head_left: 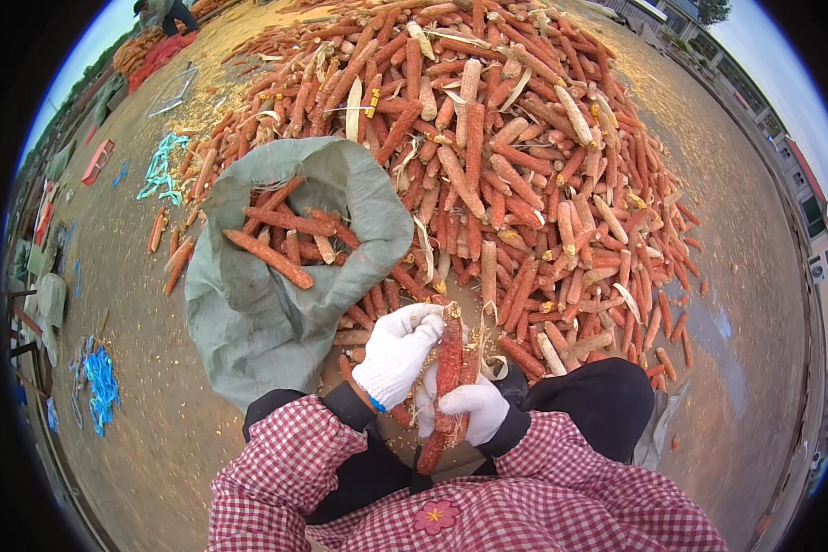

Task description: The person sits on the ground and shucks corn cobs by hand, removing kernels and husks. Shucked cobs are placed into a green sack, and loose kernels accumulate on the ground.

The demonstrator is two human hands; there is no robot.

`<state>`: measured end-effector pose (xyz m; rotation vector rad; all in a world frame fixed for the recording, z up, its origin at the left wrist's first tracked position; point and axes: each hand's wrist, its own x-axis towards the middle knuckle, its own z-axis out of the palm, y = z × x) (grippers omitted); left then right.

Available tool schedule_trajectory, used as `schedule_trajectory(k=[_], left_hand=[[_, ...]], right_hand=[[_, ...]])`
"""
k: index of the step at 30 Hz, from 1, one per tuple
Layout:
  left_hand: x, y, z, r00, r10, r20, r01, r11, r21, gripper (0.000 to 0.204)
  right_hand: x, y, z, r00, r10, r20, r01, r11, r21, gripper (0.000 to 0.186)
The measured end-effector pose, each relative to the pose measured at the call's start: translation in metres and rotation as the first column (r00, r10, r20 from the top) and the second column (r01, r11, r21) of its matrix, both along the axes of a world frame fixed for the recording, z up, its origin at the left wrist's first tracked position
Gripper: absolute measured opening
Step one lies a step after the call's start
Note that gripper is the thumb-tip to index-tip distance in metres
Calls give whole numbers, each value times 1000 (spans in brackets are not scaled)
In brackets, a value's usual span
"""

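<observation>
**Bunched cobs could slip from our grip**

Our right hand (477, 408) is clamped around red cobs (449, 359) held close together in front of us. Our left hand (397, 354) has its fingertips bunched at their upper end; whether they pinch, we cannot tell. A hard push there could twist the cobs apart and drop one below the grip. Left of the grip, the sack (248, 336) has a floppy mouth that might fold in if knocked.
</observation>
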<state>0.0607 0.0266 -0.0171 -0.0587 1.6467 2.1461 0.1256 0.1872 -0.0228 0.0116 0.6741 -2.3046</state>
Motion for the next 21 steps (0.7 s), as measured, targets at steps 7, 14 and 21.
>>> schedule_trajectory(k=[7, 14, 21], left_hand=[[-21, -2, 44, 982, 61, 177, -76, 994, 80, 48], [-28, -14, 29, 914, -356, -193, 210, 824, -526, 34], [-72, -95, 48, 633, 375, -677, -710, 631, -314, 60]], right_hand=[[-7, -13, 10, 949, -270, -163, 315, 780, 541, 35], [-5, -20, 10, 954, -31, -297, 273, 491, 828, 41], [-3, -14, -5, 900, -430, -74, 374, 671, 640, 38]])
